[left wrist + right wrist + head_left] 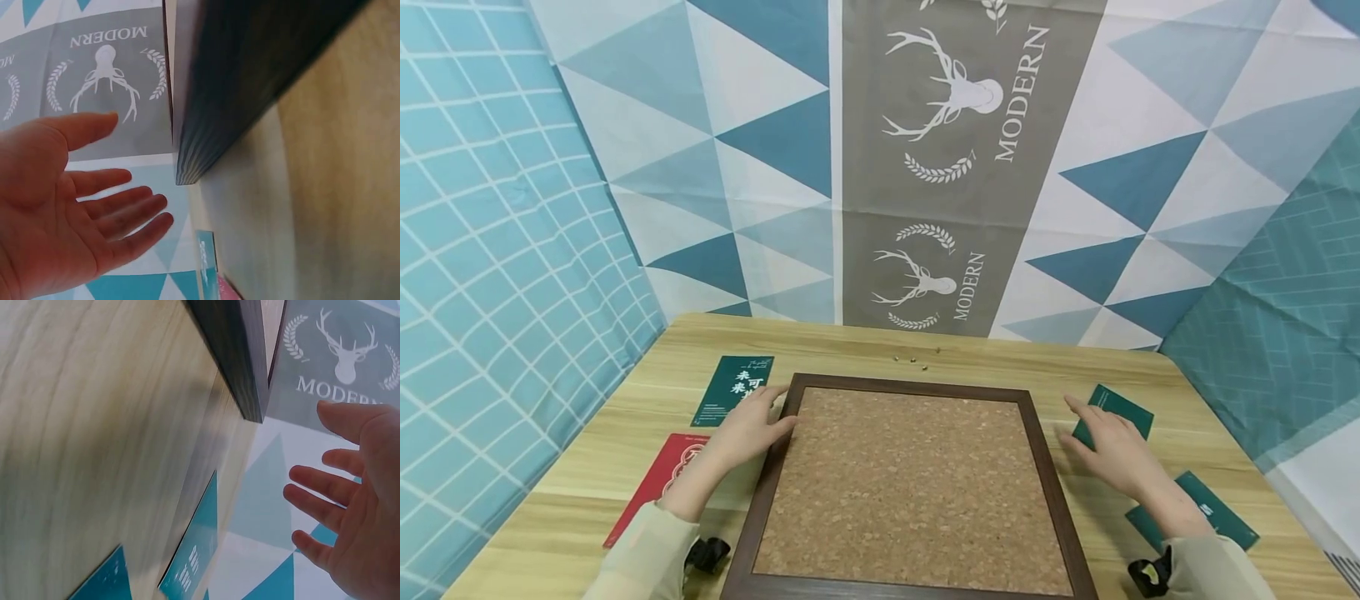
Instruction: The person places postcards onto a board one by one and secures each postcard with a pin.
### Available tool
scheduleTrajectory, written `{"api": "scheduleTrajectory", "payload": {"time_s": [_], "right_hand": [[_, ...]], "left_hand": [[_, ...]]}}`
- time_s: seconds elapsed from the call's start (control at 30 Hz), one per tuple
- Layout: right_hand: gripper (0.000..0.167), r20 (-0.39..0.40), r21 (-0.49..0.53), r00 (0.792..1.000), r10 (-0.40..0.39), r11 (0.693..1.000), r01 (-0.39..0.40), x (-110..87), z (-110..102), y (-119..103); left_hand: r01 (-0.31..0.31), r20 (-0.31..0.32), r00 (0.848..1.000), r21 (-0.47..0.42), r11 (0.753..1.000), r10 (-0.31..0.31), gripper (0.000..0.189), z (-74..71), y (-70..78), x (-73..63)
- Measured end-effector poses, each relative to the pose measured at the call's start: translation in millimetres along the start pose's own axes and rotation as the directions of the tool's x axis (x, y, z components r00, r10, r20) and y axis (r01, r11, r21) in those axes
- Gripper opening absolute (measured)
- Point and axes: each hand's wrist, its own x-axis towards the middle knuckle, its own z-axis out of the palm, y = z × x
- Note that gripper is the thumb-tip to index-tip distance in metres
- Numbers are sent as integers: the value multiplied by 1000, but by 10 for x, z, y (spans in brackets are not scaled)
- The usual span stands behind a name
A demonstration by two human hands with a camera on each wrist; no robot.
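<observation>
A cork board (917,483) in a dark brown wooden frame (910,387) lies on the table in front of me. My left hand (751,429) hovers beside the frame's upper left corner, overlapping it in the head view. The left wrist view shows that hand (75,212) with spread fingers and a bare palm, the frame's side (219,81) next to it. Off the frame's right edge is my right hand (1116,454), over a dark green card (1133,411). Its fingers (322,484) are parted and hold nothing in the right wrist view.
Left of the board lie a dark green card (718,392) with white writing and a red card (651,487). Another green card (1217,508) is under the right forearm. Several tiny pins (913,360) sit behind the board. Patterned cloth (775,167) hangs behind the table.
</observation>
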Motion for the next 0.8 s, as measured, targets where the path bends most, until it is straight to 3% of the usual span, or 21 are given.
{"api": "scheduleTrajectory", "payload": {"time_s": [0.23, 0.47, 0.67, 0.8], "right_hand": [[59, 24, 2, 999, 34, 999, -34, -84, -45, 111], [57, 74, 2, 992, 105, 994, -105, -193, -69, 197], [60, 129, -18, 976, 173, 985, -173, -295, -76, 275], [71, 178, -41, 957, 229, 973, -225, -342, -109, 333]], "left_hand": [[84, 23, 996, -38, 996, -83, 58, 15, -45, -21], [172, 76, 983, -69, 983, -166, 58, 17, -56, -55], [203, 109, 975, -90, 975, -193, 54, 30, -76, -71], [230, 122, 968, -106, 967, -217, 50, 47, -89, -84]]}}
